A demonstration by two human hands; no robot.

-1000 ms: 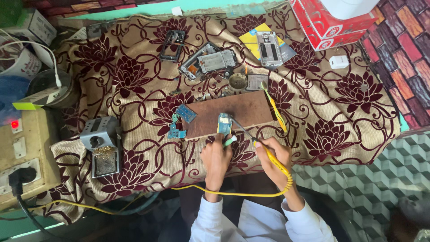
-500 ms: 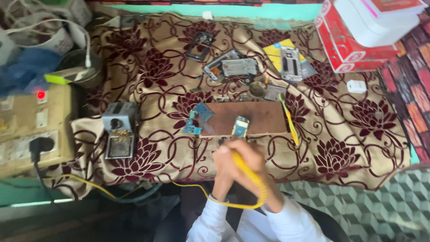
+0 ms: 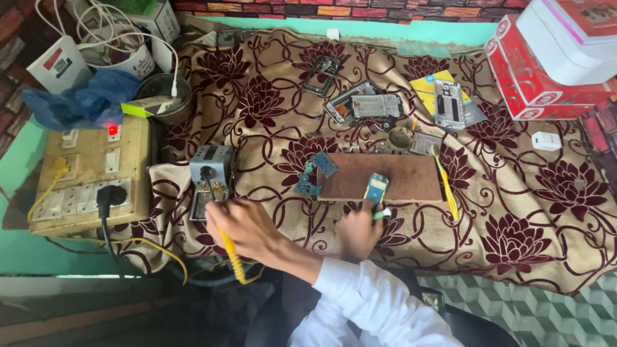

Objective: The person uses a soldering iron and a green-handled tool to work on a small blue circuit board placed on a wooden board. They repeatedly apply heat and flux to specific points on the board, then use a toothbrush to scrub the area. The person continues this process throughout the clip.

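My right hand [image 3: 239, 225] reaches across to the left and grips a yellow-handled soldering iron [image 3: 226, 249]. Its tip sits at the grey soldering stand [image 3: 210, 168] on the flowered cloth [image 3: 527, 205]. My left hand [image 3: 355, 232] rests at the front edge of a brown wooden block [image 3: 414, 177] and pinches a small green-tipped tool [image 3: 382, 213]. The tool is next to a small phone circuit board [image 3: 376, 187] lying on the block. A blue circuit board [image 3: 313, 173] lies at the block's left end.
A wooden switch board [image 3: 83, 170] with a black plug and a red light stands at the left. Phone frames [image 3: 363, 106] and parts lie behind the block. Red boxes [image 3: 533, 83] stand at the back right, with a white adapter [image 3: 547, 140] nearby. A metal bowl [image 3: 160, 90] sits at the back left.
My right hand has swung the soldering iron from the wooden block across to the stand on the left. My left hand stays by the small board. The view has shifted left.
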